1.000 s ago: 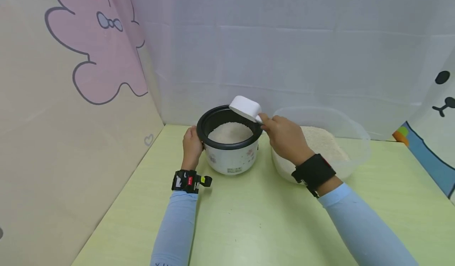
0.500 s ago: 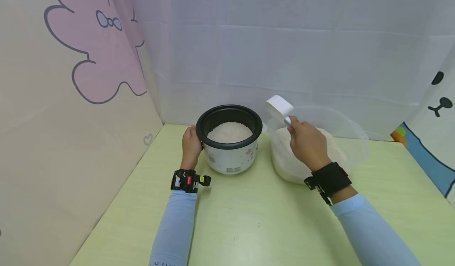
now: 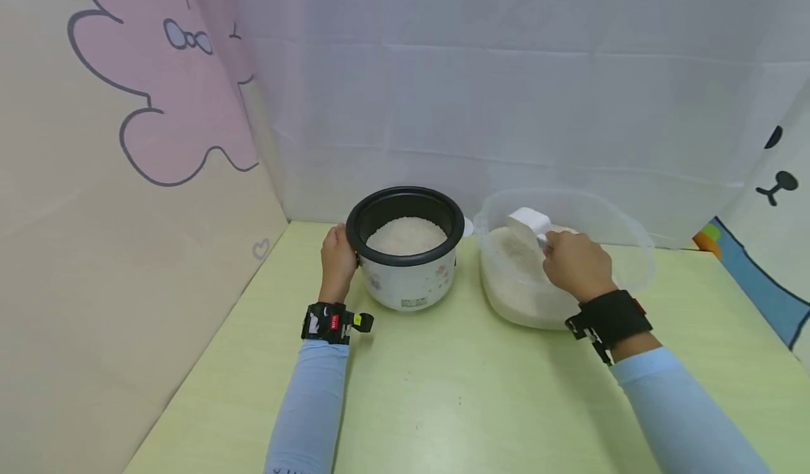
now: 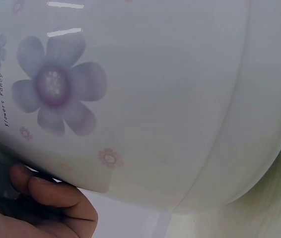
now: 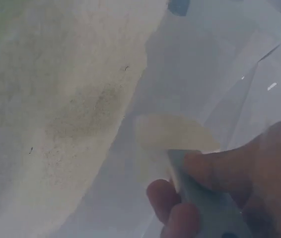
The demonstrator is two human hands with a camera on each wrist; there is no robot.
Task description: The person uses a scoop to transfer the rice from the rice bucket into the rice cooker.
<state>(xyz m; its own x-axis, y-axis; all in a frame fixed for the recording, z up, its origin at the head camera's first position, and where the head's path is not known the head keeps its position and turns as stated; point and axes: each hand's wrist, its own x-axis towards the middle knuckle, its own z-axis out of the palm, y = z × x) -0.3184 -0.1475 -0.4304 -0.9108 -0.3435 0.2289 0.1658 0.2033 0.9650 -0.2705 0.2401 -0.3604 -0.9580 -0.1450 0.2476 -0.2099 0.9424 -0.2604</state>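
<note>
A white rice cooker with a floral print and black rim stands on the table, its dark inner pot part filled with rice. My left hand holds it at the left side; in the left wrist view, the fingers curl round a dark part beside the flowered wall, probably a handle. My right hand grips the handle of a white scoop, over the rice in a clear plastic tub. Blurred in the right wrist view, the scoop is pinched between thumb and fingers; its contents are unclear.
The pale green table runs back to a white sheet. On the left, a wall with a pink cartoon figure bounds it. Something small and white shows at the cooker's right side.
My right hand has carried the scoop from above the cooker rightward and down, over the tub. My left hand has stayed at the cooker's side.
</note>
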